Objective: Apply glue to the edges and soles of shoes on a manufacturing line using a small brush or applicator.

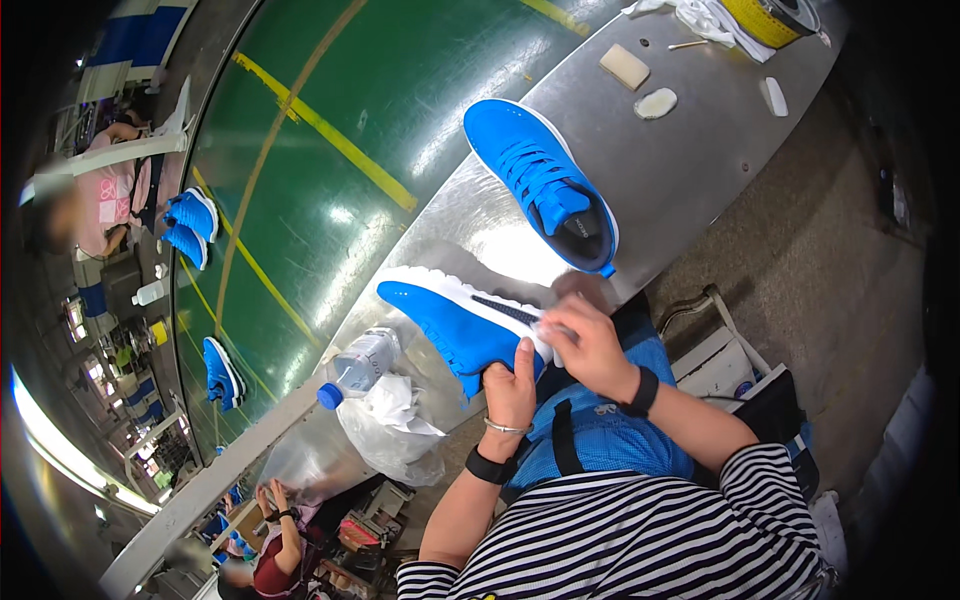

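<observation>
A blue sneaker (435, 318) with a white sole lies tilted on its side above the metal ledge, its toe toward the left. My left hand (511, 393) grips it by the collar near the heel, thumb on the outside. Against the white sole near the heel, the fingers of my right hand (588, 345) are pinched together. They look slightly blurred, and whatever they hold is hidden. Beyond my hands a second blue sneaker (540, 180) stands upright with its laces and dark insole showing.
A water bottle (362, 366) lies beside crumpled plastic (395, 425) at left. A beige block (625, 67), a white oval pad (655, 103) and a yellow tin (765, 20) sit far right. More sneakers (190, 228) rest on the green belt (350, 110). Co-workers (105, 200) sit at left.
</observation>
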The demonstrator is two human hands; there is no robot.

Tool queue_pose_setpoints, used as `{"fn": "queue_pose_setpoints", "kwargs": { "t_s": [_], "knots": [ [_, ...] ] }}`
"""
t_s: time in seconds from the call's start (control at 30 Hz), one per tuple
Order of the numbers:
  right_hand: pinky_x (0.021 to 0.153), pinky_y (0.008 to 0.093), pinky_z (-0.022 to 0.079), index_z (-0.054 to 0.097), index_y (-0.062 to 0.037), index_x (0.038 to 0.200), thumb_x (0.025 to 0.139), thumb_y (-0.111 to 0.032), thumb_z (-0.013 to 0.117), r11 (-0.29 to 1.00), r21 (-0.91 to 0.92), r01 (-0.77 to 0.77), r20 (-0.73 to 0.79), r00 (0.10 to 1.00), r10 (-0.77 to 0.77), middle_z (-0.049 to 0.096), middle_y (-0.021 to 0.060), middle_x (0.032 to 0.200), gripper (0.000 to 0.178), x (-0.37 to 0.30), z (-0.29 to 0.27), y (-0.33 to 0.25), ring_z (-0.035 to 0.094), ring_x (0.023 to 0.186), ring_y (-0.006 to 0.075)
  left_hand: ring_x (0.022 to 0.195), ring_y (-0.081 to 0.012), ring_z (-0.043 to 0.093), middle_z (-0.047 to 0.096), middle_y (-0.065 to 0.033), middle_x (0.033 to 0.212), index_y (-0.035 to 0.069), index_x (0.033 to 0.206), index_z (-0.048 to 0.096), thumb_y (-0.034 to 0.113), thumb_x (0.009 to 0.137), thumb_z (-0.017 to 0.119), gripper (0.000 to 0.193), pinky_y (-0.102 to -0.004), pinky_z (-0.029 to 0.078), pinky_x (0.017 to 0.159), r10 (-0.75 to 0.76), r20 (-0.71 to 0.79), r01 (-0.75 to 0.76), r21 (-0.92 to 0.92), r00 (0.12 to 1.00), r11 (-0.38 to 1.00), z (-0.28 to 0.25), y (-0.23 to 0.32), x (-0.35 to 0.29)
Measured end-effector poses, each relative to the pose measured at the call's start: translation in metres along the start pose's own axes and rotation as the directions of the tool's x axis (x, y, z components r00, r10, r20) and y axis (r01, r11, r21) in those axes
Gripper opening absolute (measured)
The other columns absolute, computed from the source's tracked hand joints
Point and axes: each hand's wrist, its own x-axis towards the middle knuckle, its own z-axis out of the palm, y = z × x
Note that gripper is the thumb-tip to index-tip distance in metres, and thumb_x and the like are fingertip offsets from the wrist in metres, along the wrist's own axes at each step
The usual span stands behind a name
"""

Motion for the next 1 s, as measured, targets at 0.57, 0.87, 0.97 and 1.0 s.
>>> {"fn": "queue_pose_setpoints", "kwargs": {
  "t_s": [0.57,0.87,0.97,1.0],
  "knots": [
    [0.061,0.0286,0.042,0.062,-0.0028,0.084,0.073,-0.001,0.057,0.992,-0.036,0.125,0.001,0.992,-0.125,0.053,0.0079,0.075,0.012,-0.027,-0.01,0.01,0.052,0.07,0.0216,0.057,-0.0105,0.048,0.056,-0.0071,0.062,-0.008,0.07,0.056,0.02,0.086,0.049,0.033,-0.0269,0.04,0.053,0.022,-0.019,-0.023,-0.004,1.0,1.0,0.004,0.001,0.002],
    [0.06,0.0232,0.043,0.062,-0.0012,0.087,0.073,0.0,0.059,0.987,0.15,-0.051,0.051,0.998,0.044,0.055,0.0075,0.079,0.014,-0.015,-0.014,0.002,0.054,0.069,0.015,0.06,-0.0149,0.052,0.059,-0.0117,0.066,-0.01,0.074,0.057,0.019,0.085,0.047,0.032,-0.0302,0.042,0.058,0.045,-0.019,-0.046,-0.068,0.999,0.997,0.004,-0.004,0.003],
    [0.06,0.0234,0.043,0.062,-0.0009,0.087,0.073,0.0,0.059,0.998,0.062,0.01,0.014,1.0,-0.011,0.055,0.0078,0.078,0.014,-0.017,-0.007,0.0,0.054,0.068,0.0154,0.062,-0.0156,0.053,0.059,-0.013,0.068,-0.01,0.076,0.056,0.018,0.084,0.046,0.031,-0.031,0.042,0.059,0.098,-0.015,-0.098,-0.028,0.995,0.995,0.002,-0.011,0.004],
    [0.06,0.0235,0.043,0.062,-0.0007,0.086,0.073,0.0,0.059,0.999,0.05,-0.011,-0.025,1.0,0.013,0.055,0.0078,0.078,0.013,-0.017,0.0,-0.002,0.054,0.068,0.0158,0.062,-0.0156,0.053,0.059,-0.013,0.068,-0.01,0.076,0.056,0.018,0.084,0.046,0.031,-0.031,0.042,0.059,0.096,-0.011,-0.096,-0.03,0.995,0.995,0.002,-0.009,0.003]
  ]
}}
